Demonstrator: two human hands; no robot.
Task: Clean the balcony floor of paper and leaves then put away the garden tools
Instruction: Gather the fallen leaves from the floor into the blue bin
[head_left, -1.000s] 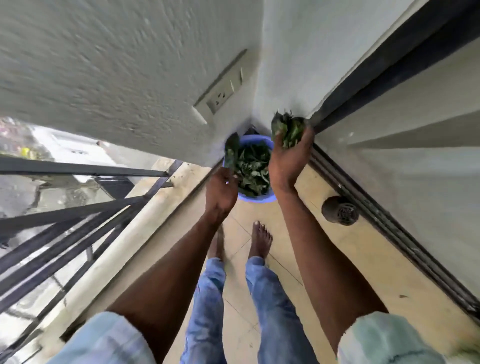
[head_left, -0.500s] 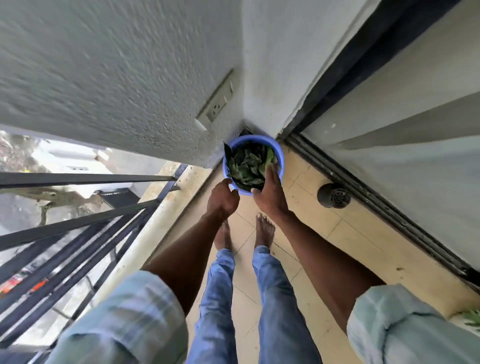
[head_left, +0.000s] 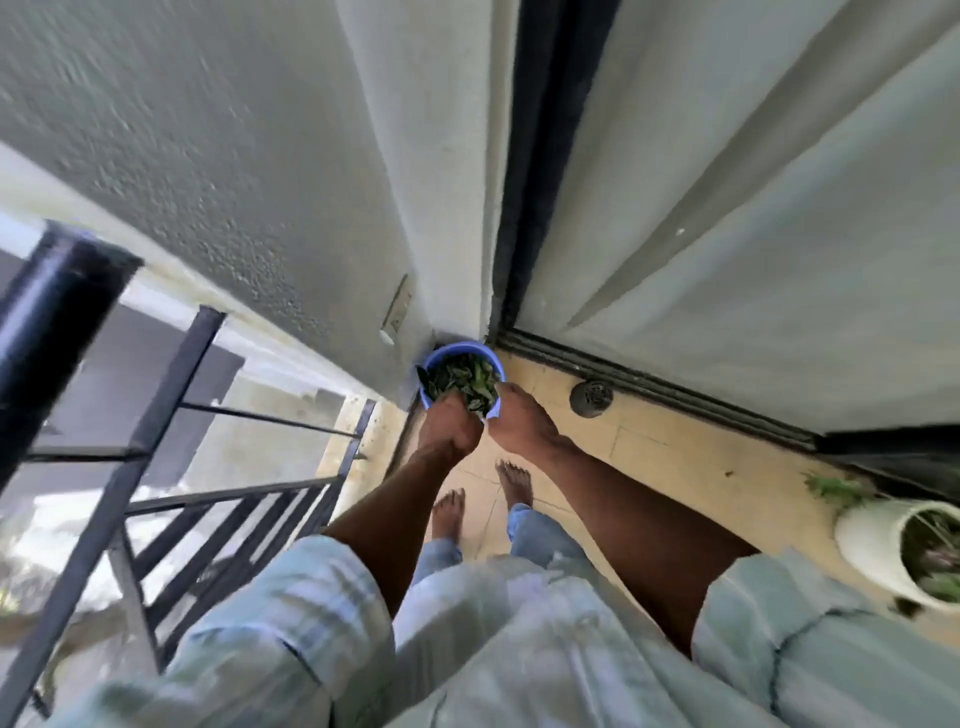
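A blue bucket (head_left: 439, 358) full of green leaves (head_left: 464, 379) stands on the floor in the corner where the textured wall meets the door frame. Both my hands reach down to it. My left hand (head_left: 448, 427) is at the near rim, its fingers down among the leaves and hidden. My right hand (head_left: 521, 420) lies over the right rim, fingers curled on the edge. No paper or garden tools are in view.
A black metal railing (head_left: 171, 467) runs along the left. A round floor drain (head_left: 590, 398) sits by the sliding-door track (head_left: 649, 384). A white plant pot (head_left: 878, 545) stands at the right. My bare feet (head_left: 514, 480) are on beige tiles.
The bunch of leaves my right hand held has gone into the bucket. Both hands came down to its rim, and my head has pulled up and back.
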